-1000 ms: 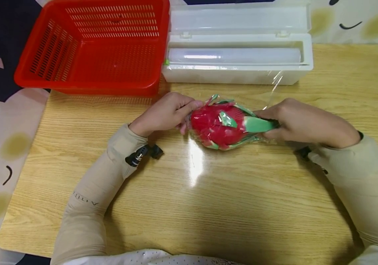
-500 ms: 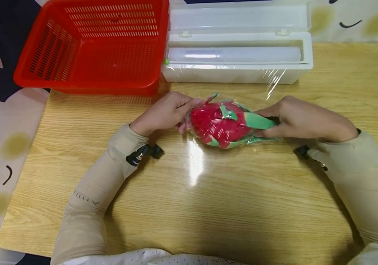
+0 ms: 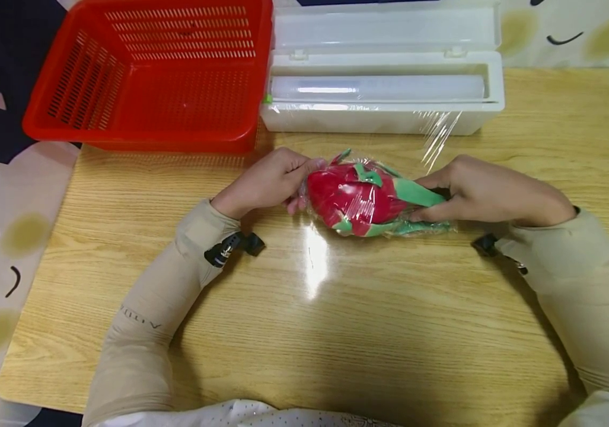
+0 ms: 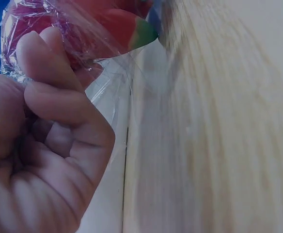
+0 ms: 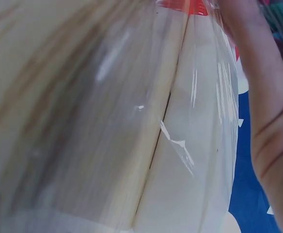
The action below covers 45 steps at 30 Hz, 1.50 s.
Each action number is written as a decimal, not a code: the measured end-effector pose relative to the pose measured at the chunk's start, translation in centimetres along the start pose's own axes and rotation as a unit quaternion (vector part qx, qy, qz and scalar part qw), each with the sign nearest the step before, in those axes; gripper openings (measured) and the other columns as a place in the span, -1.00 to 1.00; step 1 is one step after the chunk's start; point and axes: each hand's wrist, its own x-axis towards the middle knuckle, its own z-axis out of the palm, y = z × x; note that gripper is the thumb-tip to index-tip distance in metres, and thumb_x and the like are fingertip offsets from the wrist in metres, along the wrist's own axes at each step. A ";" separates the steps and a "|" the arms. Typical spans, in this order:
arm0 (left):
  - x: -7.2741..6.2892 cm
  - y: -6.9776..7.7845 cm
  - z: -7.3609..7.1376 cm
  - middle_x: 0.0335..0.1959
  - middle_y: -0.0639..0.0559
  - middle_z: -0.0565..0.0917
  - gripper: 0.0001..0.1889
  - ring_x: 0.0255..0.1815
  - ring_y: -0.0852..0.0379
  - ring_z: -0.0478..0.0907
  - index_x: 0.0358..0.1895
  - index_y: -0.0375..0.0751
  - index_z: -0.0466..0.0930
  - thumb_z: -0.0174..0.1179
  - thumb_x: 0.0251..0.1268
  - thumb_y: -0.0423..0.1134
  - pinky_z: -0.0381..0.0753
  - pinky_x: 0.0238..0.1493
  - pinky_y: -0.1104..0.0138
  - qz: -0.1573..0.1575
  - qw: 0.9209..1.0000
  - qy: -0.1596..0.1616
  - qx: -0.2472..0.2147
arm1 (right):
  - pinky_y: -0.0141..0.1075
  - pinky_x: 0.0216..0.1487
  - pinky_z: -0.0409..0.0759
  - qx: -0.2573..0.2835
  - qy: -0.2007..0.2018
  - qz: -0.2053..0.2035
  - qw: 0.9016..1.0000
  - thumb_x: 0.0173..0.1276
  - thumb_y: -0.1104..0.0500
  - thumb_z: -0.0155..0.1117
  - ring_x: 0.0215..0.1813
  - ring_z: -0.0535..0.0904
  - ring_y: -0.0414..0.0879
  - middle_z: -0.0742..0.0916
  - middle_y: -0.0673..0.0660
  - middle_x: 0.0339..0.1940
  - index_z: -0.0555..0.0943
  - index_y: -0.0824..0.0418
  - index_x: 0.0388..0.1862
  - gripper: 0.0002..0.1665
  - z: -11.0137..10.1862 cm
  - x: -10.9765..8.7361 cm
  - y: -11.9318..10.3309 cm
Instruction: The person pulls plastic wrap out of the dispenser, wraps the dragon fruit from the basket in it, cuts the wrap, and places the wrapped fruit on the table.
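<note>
A red dragon fruit [image 3: 331, 196] with green scales, wrapped in shiny clear plastic film, is held between both hands over the table. My left hand [image 3: 269, 182] pinches the film at its rounded red end; the left wrist view shows the curled fingers [image 4: 59, 107] against the crinkled film. At the other end my right hand [image 3: 488, 191] grips the long green leaves [image 3: 416, 193] between thumb and fingers. Film [image 3: 437, 136] stretches from the fruit to the roll [image 3: 379, 89] in a white box. In the right wrist view the film [image 5: 180, 145] spreads beside the right hand [image 5: 272, 111].
The long white dispenser box [image 3: 368, 121] stands at the back with its lid [image 3: 384, 26] raised. Left of it, touching or nearly so, is a red slotted basket [image 3: 165, 142]. Both stand on a wooden table [image 3: 336, 338] whose left edge lies past the left arm.
The dragon fruit has rolled slightly between the hands, its scales shifting and lower leaves coming into view. The right hand has moved up a little; the left hand keeps its place.
</note>
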 end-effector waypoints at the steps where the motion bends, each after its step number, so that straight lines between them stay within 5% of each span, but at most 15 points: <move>1: 0.0 0.0 0.0 -0.68 -0.07 0.66 -0.52 -0.67 0.00 0.61 -0.45 -0.21 0.64 -0.06 0.69 -0.07 0.34 -0.65 0.41 -0.002 1.000 -0.001 -0.002 | -0.45 -0.59 0.36 0.003 -0.002 -0.001 1.000 0.40 -0.11 0.42 -0.61 0.32 -0.39 0.56 -0.25 -0.61 0.70 -0.24 -0.23 -0.94 0.0 0.0 0.0; 7: 0.2 -0.1 0.3 -0.67 -0.07 0.65 -0.52 -0.65 -0.04 0.62 -0.46 -0.21 0.64 -0.05 0.69 -0.08 0.30 -0.64 0.41 0.001 1.000 0.011 0.005 | -0.45 -0.61 0.34 0.020 -0.010 -0.014 1.000 0.42 -0.07 0.41 -0.62 0.29 -0.41 0.51 -0.25 -0.63 0.69 -0.23 -0.23 -0.96 0.1 0.0 0.3; 14: 0.1 0.0 0.4 -0.64 -0.03 0.65 -0.62 -0.59 0.04 0.65 -0.40 -0.11 0.69 0.07 0.62 -0.05 0.38 -0.60 0.39 0.008 0.995 0.075 0.069 | -0.45 -0.63 0.32 0.029 -0.019 -0.011 0.999 0.45 -0.04 0.39 -0.62 0.28 -0.41 0.53 -0.25 -0.62 0.72 -0.24 -0.16 -0.96 0.1 0.0 0.5; 20: -0.3 0.1 -0.1 -0.52 -0.03 0.73 -0.61 -0.52 0.09 0.69 -0.30 -0.16 0.75 0.04 0.64 -0.03 0.57 -0.45 0.34 0.014 0.992 0.106 0.069 | -0.45 -0.61 0.34 0.025 -0.016 -0.009 1.000 0.44 -0.01 0.40 -0.61 0.30 -0.41 0.54 -0.25 -0.61 0.70 -0.25 -0.21 -0.94 0.1 -0.2 0.6; 24: -0.8 0.5 -0.5 -0.41 -0.03 0.74 -0.72 -0.41 0.11 0.64 -0.09 -0.18 0.77 0.14 0.59 -0.08 0.58 -0.33 0.37 0.047 0.983 0.162 0.073 | -0.46 -0.59 0.35 0.021 -0.014 -0.012 1.000 0.45 0.00 0.40 -0.60 0.30 -0.42 0.55 -0.26 -0.60 0.68 -0.27 -0.22 -0.91 0.1 -0.3 0.7; 27: -1.1 1.1 -0.2 -0.21 -0.01 0.78 -0.74 -0.24 0.14 0.62 0.05 -0.18 0.74 0.23 0.52 -0.12 0.59 -0.21 0.38 0.104 0.973 0.188 0.082 | -0.46 -0.60 0.35 0.021 -0.014 -0.013 1.000 0.45 0.00 0.39 -0.60 0.30 -0.42 0.54 -0.26 -0.61 0.68 -0.28 -0.23 -0.91 0.1 -0.4 0.7; 31: -1.5 2.1 0.7 0.30 0.00 0.64 -0.48 0.15 0.15 0.59 0.36 -0.06 0.57 0.34 0.41 -0.02 0.67 0.08 0.34 0.184 0.966 0.136 0.123 | -0.45 -0.63 0.35 0.025 -0.015 -0.011 1.000 0.47 0.00 0.38 -0.62 0.30 -0.42 0.55 -0.25 -0.61 0.70 -0.23 -0.22 -0.94 0.1 -0.4 0.7; 34: -1.7 2.5 1.3 0.55 0.01 0.38 -0.21 0.45 0.11 0.41 0.54 0.11 0.37 0.44 0.27 0.11 0.61 0.34 0.26 0.208 0.963 0.074 0.154 | -0.45 -0.62 0.36 0.024 -0.014 -0.011 1.000 0.46 0.00 0.39 -0.62 0.32 -0.41 0.57 -0.25 -0.60 0.71 -0.21 -0.17 -0.96 0.0 -0.4 0.7; 39: -2.0 2.6 1.7 0.62 0.03 0.25 0.09 0.59 0.05 0.24 0.61 0.20 0.23 0.60 -0.05 0.22 0.45 0.49 0.12 0.209 0.960 0.021 0.185 | -0.44 -0.61 0.37 0.019 -0.010 -0.011 1.000 0.44 -0.03 0.40 -0.62 0.32 -0.40 0.55 -0.25 -0.61 0.72 -0.23 -0.10 -0.90 0.0 -0.2 0.6; 45: -2.0 2.5 1.7 0.58 -0.03 0.34 0.05 0.60 0.07 0.27 0.58 0.12 0.27 0.62 -0.04 0.15 0.27 0.50 0.02 0.225 0.947 0.033 0.227 | -0.42 -0.59 0.45 0.012 0.004 0.008 1.000 0.38 -0.01 0.47 -0.59 0.42 -0.37 0.68 -0.24 -0.51 0.74 -0.12 0.07 -0.70 0.1 0.0 0.3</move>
